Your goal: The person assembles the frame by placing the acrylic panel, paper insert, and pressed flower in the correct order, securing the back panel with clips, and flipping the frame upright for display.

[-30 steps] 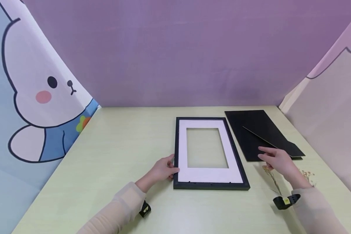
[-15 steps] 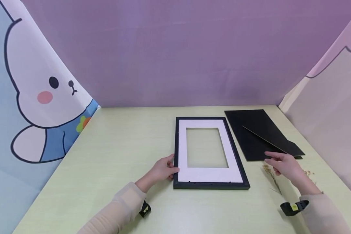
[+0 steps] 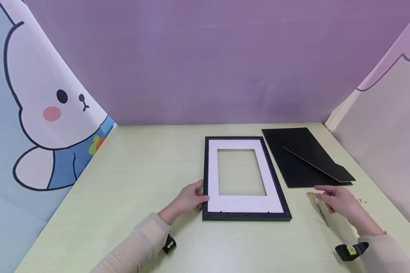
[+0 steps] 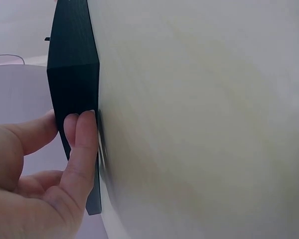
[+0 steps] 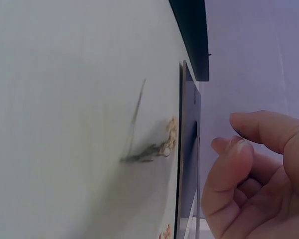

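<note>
A black picture frame [image 3: 247, 216] with a white mat [image 3: 242, 204] set inside lies on the table. My left hand [image 3: 188, 197] grips its left side, the thumb over the top edge and the fingers against the outer side, as the left wrist view shows on the black frame edge [image 4: 72, 89]. Over the table to the right, my right hand [image 3: 339, 201] hovers with bent fingers and holds nothing. A sprig of dried flowers [image 3: 317, 206] lies just left of it. More flower heads show behind this hand, partly hidden by it.
Black backing boards lie at the back right, a large flat one [image 3: 285, 159] with a smaller one [image 3: 328, 167] resting askew on it. A purple backdrop [image 3: 205, 64] stands behind the table, with printed cloths at both sides.
My right hand has drawn away from the black boards, moving right and toward me. My left hand and the picture frame have stayed put.
</note>
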`<state>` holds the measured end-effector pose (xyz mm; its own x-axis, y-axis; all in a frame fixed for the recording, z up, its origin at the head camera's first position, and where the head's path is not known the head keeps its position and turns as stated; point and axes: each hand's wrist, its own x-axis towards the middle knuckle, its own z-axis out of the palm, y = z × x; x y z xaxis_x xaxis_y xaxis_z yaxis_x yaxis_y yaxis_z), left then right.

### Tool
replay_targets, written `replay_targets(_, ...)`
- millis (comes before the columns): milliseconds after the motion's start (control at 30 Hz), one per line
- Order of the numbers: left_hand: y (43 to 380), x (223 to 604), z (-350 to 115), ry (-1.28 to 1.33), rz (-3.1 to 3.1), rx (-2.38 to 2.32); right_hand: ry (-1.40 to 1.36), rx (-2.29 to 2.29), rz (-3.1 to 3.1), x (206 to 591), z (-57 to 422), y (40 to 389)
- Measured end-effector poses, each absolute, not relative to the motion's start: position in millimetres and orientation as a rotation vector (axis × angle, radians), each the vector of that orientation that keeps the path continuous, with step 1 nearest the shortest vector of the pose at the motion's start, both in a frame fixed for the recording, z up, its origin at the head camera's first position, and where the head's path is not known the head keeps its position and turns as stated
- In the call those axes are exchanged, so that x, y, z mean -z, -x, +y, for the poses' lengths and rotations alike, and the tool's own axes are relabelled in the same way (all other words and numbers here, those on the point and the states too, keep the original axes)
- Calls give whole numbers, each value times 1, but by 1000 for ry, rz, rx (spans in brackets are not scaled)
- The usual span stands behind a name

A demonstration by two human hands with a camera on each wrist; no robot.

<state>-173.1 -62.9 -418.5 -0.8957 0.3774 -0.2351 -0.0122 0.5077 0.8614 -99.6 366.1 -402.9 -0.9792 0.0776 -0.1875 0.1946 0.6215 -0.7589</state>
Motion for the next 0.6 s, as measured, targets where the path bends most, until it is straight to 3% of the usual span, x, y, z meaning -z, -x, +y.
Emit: replay_targets(600,174,418,-61,-295,2359,-1370,-294,1106,2702,411,374,85)
